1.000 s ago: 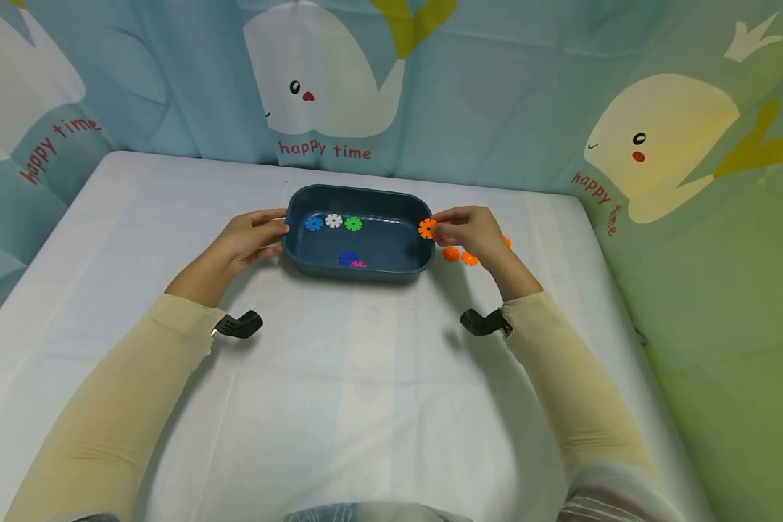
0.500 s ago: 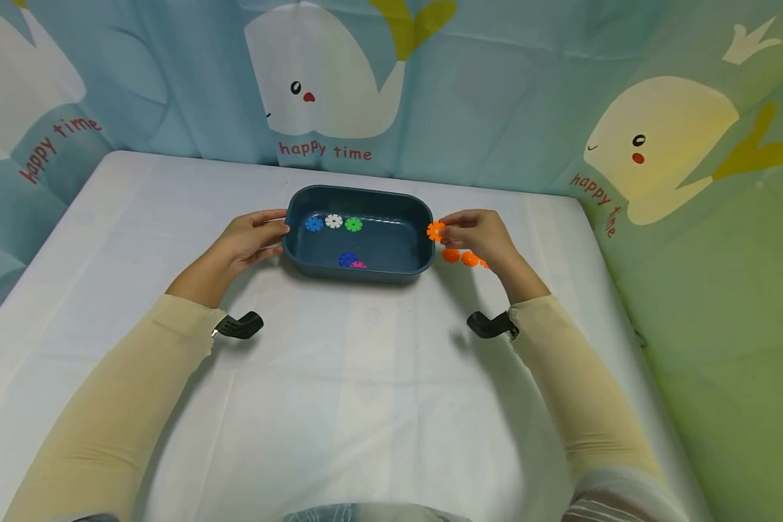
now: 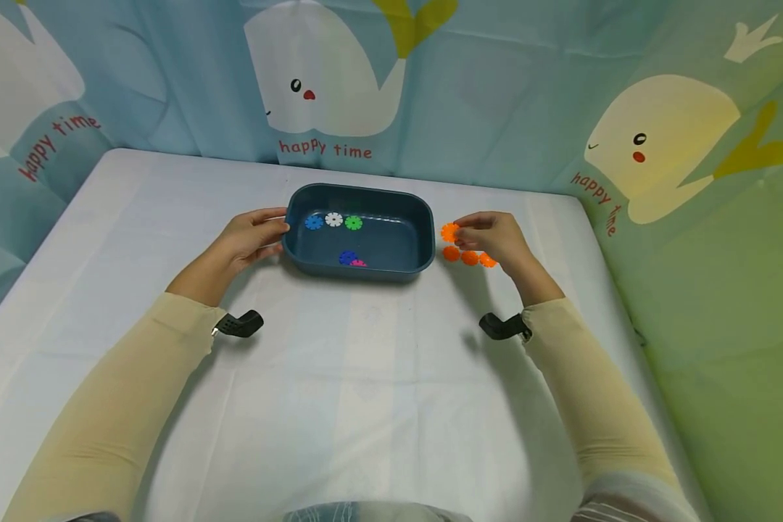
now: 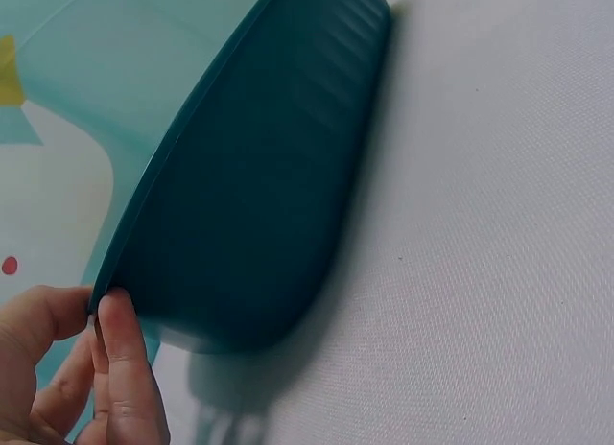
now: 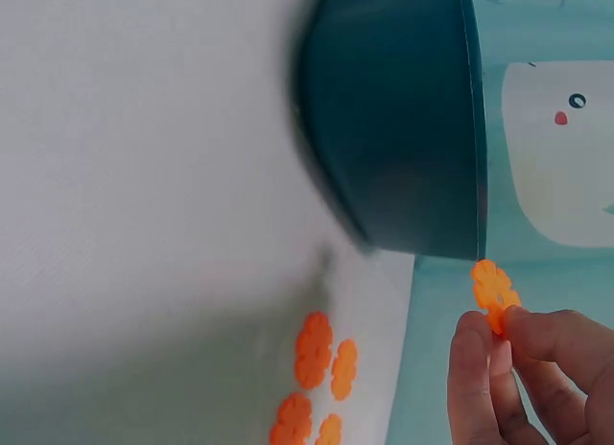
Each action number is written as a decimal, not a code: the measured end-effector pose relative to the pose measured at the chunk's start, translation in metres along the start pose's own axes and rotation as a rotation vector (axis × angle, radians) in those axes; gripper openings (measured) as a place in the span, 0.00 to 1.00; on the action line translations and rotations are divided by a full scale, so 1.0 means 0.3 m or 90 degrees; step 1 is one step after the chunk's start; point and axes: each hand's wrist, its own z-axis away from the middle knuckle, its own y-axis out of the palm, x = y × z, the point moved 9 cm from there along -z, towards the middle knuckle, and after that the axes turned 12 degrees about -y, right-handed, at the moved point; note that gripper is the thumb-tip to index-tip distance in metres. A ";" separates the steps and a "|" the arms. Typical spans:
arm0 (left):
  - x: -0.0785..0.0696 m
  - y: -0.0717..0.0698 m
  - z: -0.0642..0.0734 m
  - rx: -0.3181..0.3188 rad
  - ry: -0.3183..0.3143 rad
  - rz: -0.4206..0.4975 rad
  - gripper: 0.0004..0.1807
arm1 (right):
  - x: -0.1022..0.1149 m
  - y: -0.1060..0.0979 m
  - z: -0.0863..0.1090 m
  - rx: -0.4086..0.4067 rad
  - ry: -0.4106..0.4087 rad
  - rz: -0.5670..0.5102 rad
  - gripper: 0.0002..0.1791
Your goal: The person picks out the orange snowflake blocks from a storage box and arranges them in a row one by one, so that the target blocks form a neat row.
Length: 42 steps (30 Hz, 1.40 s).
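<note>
My left hand [image 3: 246, 238] grips the rim at the left end of a dark teal oblong basin [image 3: 391, 250]; the left wrist view has the thumb and fingers at the basin's edge [image 4: 182, 128]. Just past the basin's right end, my right hand [image 3: 496, 235] pinches an orange notched snowflake disc [image 3: 449, 232] between thumb and fingers. In the right wrist view this held disc [image 5: 492, 290] shows close by the basin's rim. Several more orange discs [image 3: 470, 258] lie on the table under and in front of the right hand.
Inside the basin lie a light blue disc [image 3: 314, 222], a white disc [image 3: 333, 220], a green disc [image 3: 354, 222], a dark blue disc [image 3: 348, 257] and a pink disc [image 3: 359, 263]. A white cloth covers the table [image 3: 365, 377]; a whale-print curtain [image 3: 496, 94] hangs behind.
My right hand has drawn back rightward from the basin's right rim, still pinching the orange disc. More of the orange discs on the table show now. Left hand and basin stay put.
</note>
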 end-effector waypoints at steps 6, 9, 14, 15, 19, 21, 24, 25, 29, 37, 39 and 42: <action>-0.002 0.001 0.001 -0.002 0.001 0.003 0.30 | -0.019 -0.026 0.009 -0.007 0.002 -0.002 0.18; -0.002 0.001 0.001 -0.002 0.002 0.004 0.30 | -0.037 -0.038 0.016 -0.014 0.010 -0.011 0.19; -0.001 0.001 0.000 -0.002 0.004 0.001 0.30 | -0.076 -0.052 0.032 -0.023 0.025 -0.032 0.21; -0.001 0.001 0.000 -0.002 0.003 0.000 0.29 | -0.082 -0.055 0.035 -0.025 0.024 -0.040 0.21; 0.000 0.002 -0.001 -0.003 0.001 -0.005 0.29 | -0.111 -0.076 0.047 -0.031 0.026 -0.053 0.23; 0.000 0.002 -0.002 -0.004 0.000 -0.006 0.29 | -0.123 -0.088 0.052 -0.032 0.028 -0.051 0.23; 0.001 0.001 -0.002 -0.007 0.000 -0.005 0.29 | -0.141 -0.105 0.058 -0.036 0.033 -0.046 0.24; 0.001 0.000 -0.001 -0.007 0.000 -0.003 0.29 | -0.147 -0.110 0.061 -0.038 0.036 -0.046 0.24; 0.001 -0.001 -0.001 -0.003 0.004 0.004 0.30 | -0.168 -0.129 0.070 -0.048 0.051 -0.039 0.24; 0.001 -0.001 -0.003 0.000 0.001 0.008 0.30 | -0.197 -0.160 0.083 -0.063 0.065 -0.041 0.24; 0.000 -0.001 -0.003 -0.001 0.002 0.012 0.29 | -0.203 -0.169 0.086 -0.066 0.065 -0.045 0.24; 0.002 -0.004 -0.005 -0.001 0.003 0.019 0.29 | -0.216 -0.181 0.092 -0.069 0.072 -0.058 0.24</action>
